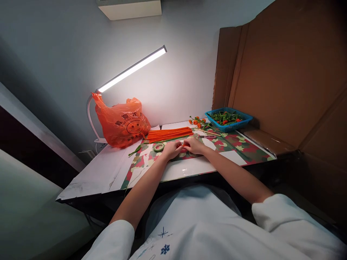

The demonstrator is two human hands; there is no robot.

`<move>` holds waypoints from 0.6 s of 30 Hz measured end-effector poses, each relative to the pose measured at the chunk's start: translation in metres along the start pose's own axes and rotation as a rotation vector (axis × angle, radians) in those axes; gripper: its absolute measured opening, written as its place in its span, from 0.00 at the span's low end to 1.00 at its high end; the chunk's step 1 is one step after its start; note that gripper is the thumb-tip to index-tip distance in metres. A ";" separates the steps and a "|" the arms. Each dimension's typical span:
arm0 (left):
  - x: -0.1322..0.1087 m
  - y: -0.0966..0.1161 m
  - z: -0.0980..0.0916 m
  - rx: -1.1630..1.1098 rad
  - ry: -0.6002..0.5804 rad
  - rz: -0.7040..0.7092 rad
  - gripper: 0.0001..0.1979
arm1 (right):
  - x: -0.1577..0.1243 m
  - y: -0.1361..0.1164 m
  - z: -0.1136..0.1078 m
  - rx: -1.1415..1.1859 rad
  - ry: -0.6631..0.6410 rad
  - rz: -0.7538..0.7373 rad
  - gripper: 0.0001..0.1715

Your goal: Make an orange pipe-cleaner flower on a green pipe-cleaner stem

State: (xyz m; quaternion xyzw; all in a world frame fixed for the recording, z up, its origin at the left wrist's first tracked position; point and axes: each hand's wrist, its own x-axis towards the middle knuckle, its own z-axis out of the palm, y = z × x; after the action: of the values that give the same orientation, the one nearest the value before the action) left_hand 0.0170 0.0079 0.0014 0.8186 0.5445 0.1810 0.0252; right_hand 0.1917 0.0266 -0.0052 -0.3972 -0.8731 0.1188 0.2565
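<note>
My left hand [172,150] and my right hand [194,145] meet over the middle of the table, fingertips nearly touching. Both are closed in a pinch on a small bit of orange pipe cleaner [183,145], mostly hidden by the fingers. Just beyond them lies a bundle of orange pipe cleaners [169,135], with a green stem [173,139] along its near side. A roll of green tape [158,147] rests left of my left hand. Past my right hand are a dark pen-like tool [207,137] and a thin wooden stick [210,133].
A blue basket [238,126] of green and orange pieces stands at the back right, beside orange flowers [197,122]. An orange plastic bag [121,122] and a lit lamp [132,70] are at the back left. Twisted green pieces [135,150] lie left. Cardboard [284,72] walls the right side.
</note>
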 end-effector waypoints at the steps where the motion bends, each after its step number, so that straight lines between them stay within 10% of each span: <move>1: 0.000 0.000 0.000 -0.005 -0.004 0.001 0.16 | -0.001 -0.002 -0.001 -0.032 -0.003 -0.001 0.05; 11: -0.001 0.001 -0.003 0.063 -0.100 -0.044 0.15 | -0.006 -0.025 -0.011 -0.336 -0.022 -0.080 0.09; 18: 0.001 0.004 0.000 0.219 -0.067 -0.125 0.13 | -0.002 -0.010 0.000 -0.020 0.050 -0.093 0.04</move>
State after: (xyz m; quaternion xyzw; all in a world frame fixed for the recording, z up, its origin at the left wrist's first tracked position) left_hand 0.0207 0.0070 0.0029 0.7864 0.6099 0.0909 -0.0350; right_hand 0.1866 0.0184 -0.0024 -0.3617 -0.8851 0.0880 0.2793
